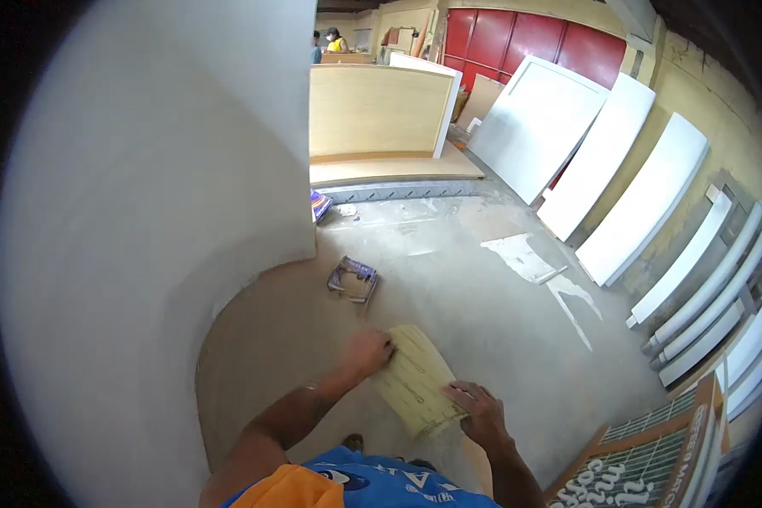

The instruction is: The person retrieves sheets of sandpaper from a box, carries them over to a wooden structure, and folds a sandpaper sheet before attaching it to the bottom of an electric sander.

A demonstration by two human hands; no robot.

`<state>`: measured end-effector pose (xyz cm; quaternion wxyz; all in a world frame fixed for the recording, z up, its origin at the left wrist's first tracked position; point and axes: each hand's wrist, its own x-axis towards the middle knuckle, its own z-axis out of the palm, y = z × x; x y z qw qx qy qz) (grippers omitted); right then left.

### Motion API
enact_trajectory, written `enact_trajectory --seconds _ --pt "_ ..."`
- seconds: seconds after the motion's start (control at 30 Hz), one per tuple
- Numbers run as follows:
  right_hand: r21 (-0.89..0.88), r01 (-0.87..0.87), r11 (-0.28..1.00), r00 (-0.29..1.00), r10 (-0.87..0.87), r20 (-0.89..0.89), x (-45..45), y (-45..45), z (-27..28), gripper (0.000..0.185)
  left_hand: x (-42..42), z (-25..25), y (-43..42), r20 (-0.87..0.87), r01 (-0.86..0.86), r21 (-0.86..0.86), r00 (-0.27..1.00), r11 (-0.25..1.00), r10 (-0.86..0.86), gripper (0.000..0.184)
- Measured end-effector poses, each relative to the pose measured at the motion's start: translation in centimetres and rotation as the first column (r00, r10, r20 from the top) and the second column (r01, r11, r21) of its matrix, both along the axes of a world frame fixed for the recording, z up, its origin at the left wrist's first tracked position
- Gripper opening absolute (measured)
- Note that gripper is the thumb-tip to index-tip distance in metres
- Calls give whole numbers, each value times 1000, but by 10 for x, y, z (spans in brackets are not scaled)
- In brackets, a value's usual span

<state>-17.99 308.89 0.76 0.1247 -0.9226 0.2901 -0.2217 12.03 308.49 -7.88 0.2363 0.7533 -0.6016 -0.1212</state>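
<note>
A pale yellow sheet (416, 381) with faint printing on its face, like sandpaper seen from the back, is stretched between my hands above the floor. My left hand (369, 353) is slightly blurred and pinches the sheet's upper left edge. At the lower right edge, my right hand (479, 411) grips the sheet, with fingers over its face and the thumb hidden. To the left rises a large curved grey-white panel (161, 169), apart from both hands.
A purple open box frame (353, 281) lies on the grey floor (432, 288) ahead. Behind it stands a curved wooden panel (381, 110). White panels (601, 157) lean along the right wall. A lettered board (631, 457) is at lower right. Two people (335, 41) are far back.
</note>
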Motion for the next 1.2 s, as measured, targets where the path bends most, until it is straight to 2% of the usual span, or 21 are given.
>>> enact_trajectory --seconds 0.1,0.17,0.23,0.33,0.4,0.47,0.5,0.57,0.63,0.67,0.77,0.8,0.87,0.9,0.97,1.03,1.07,1.1,1.13,1.17,1.2 --pt "4 34 999 997 -34 68 10 -71 -34 54 38 -44 -108 90 34 -69 996 997 -28 24" --pt "105 118 987 971 -137 196 23 -132 -55 43 83 -65 -187 136 35 -115 991 993 -19 24" --pt "124 150 981 956 -176 235 23 -197 -77 44 130 -70 -261 -43 -237 -174 972 956 233 26" --pt "174 199 965 932 -241 270 11 -311 -108 41 193 -101 -357 -154 -375 -200 924 905 349 31" --pt "246 211 946 877 -295 380 17 -403 -115 35 229 -116 -389 -219 -366 -30 910 930 351 39" --pt "221 183 958 868 -263 421 28 -481 -120 29 234 -133 -388 43 -535 141 844 833 535 42" --pt "257 192 947 848 -292 442 38 -522 -117 28 247 -155 -387 15 -480 165 875 861 485 44" --pt "301 188 935 840 -312 444 60 -589 -103 27 248 -200 -367 131 -439 289 898 851 419 41" --pt "714 -7 700 621 -556 552 96 -656 -84 34 246 -244 -366 91 -318 595 939 738 331 38" --pt "711 -15 703 635 -543 549 109 -693 -81 34 243 -257 -372 36 -285 698 930 657 365 37" --pt "865 -250 435 454 -736 501 161 -806 -88 46 244 -297 -414 -63 -226 843 859 487 508 33" --pt "866 -253 430 472 -726 499 182 -841 -89 46 251 -307 -440 -84 -209 862 839 461 538 32" --pt "823 -428 374 419 -725 547 225 -916 -76 51 277 -341 -500 -110 -187 885 805 426 583 30" --pt "829 -418 371 428 -725 540 245 -946 -73 51 291 -352 -534 -126 -170 887 805 429 580 29" --pt "782 -495 379 345 -740 577 284 -1005 -57 54 321 -359 -617 -146 -138 875 839 464 524 27" --pt "813 -457 360 338 -776 533 297 -1053 -53 56 350 -360 -703 -107 -78 816 953 572 283 26" --pt "820 -451 352 319 -795 516 306 -1085 -52 57 365 -363 -748 4 -32 759 999 650 45 26" --pt "821 -450 351 314 -798 514 311 -1119 -55 57 378 -365 -798 179 -3 690 970 724 -167 26" --pt "838 -429 338 292 -826 482 307 -1151 -63 58 394 -365 -853 283 -22 632 937 775 -204 25" --pt "854 -410 320 267 -854 447 303 -1184 -71 59 412 -363 -912 351 -67 564 922 823 -166 25" --pt "861 -376 343 227 -866 445 301 -1214 -81 60 429 -341 -981 -52 -421 606 826 675 561 31"
